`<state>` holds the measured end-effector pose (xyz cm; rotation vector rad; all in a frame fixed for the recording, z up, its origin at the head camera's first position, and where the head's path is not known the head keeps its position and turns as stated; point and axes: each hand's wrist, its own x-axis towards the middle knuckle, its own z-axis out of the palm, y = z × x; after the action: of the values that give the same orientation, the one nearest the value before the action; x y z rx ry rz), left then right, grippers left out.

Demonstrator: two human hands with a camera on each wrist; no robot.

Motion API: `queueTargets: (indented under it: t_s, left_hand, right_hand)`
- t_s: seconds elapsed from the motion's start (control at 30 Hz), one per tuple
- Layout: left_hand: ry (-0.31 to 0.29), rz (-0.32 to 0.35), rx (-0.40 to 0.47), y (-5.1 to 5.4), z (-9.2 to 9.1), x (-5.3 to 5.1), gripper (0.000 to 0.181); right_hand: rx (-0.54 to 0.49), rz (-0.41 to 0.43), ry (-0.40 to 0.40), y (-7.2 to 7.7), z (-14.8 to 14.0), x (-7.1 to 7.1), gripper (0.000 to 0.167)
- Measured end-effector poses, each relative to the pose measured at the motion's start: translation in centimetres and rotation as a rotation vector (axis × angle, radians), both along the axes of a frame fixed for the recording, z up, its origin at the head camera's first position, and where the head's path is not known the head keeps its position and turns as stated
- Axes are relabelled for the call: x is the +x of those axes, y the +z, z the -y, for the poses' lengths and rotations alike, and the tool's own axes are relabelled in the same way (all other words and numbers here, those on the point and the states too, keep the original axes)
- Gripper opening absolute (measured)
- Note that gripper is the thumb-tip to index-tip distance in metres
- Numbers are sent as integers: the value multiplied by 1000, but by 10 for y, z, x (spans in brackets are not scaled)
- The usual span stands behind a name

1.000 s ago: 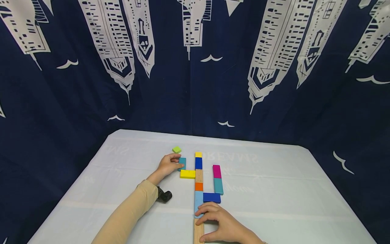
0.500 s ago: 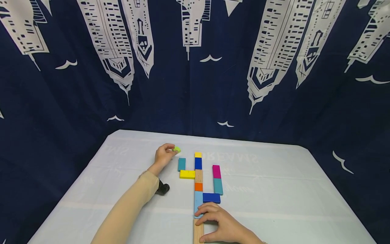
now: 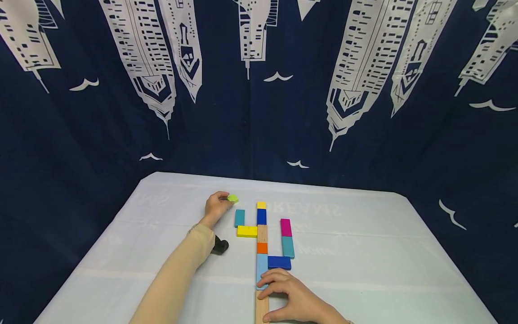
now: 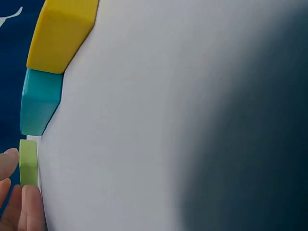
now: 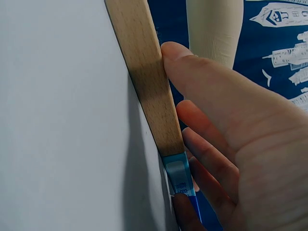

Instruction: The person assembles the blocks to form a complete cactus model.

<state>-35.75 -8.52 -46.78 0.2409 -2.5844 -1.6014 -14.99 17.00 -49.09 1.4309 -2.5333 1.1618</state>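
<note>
At the far left of the block layout my left hand (image 3: 217, 208) pinches a small light green block (image 3: 233, 198) between thumb and fingers. In the left wrist view the fingertips meet the green block (image 4: 29, 162) at its end and the thumb is beside it. A teal block (image 3: 240, 218) lies just nearer, touching a yellow block (image 3: 247, 231). At the near end of the central row, my right hand (image 3: 297, 297) rests with loosely bent fingers on the plain wooden block (image 3: 261, 308) and the light blue block (image 3: 261, 265). Its thumb touches the wooden block's edge (image 5: 151, 82).
The central row continues away through orange (image 3: 262, 248), wood (image 3: 262, 233), dark blue (image 3: 261, 216) and yellow (image 3: 261, 205) blocks. On the right, a blue block (image 3: 279, 263), a teal one (image 3: 288, 247) and a magenta one (image 3: 285, 227) form a branch. A black device (image 3: 220, 245) shows at the left wrist.
My left hand has left the teal block and moved farther away to the light green block, which it now pinches. The right hand has stayed in place.
</note>
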Motion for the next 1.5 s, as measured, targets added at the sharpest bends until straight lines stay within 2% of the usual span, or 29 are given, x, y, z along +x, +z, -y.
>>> queueTargets:
  t_s: [0.4, 0.63, 0.77, 1.0, 1.27, 1.4, 1.5]
  left_hand:
    - [51, -20, -51, -5, -3, 0, 35]
    - [39, -36, -54, -7, -6, 3, 36]
    - [1, -37, -69, -9, -7, 2, 42]
    - [-110, -19, -137, -8, -5, 1, 47]
    - [-187, 2, -193, -4, -5, 1, 48]
    - [-242, 33, -229, -2, -5, 0, 50]
    - [-259, 41, -238, -1, -5, 0, 48]
  right_hand:
    - [8, 19, -6, 2, 0, 0, 32]
    - [15, 61, -19, 2, 1, 1, 32]
    - [14, 45, -15, 2, 1, 1, 31]
    - [11, 28, -9, 1, 0, 0, 31]
    - [7, 25, -4, 1, 1, 0, 31]
    - [4, 39, -4, 2, 1, 1, 31]
    - [7, 61, -12, 2, 1, 1, 31]
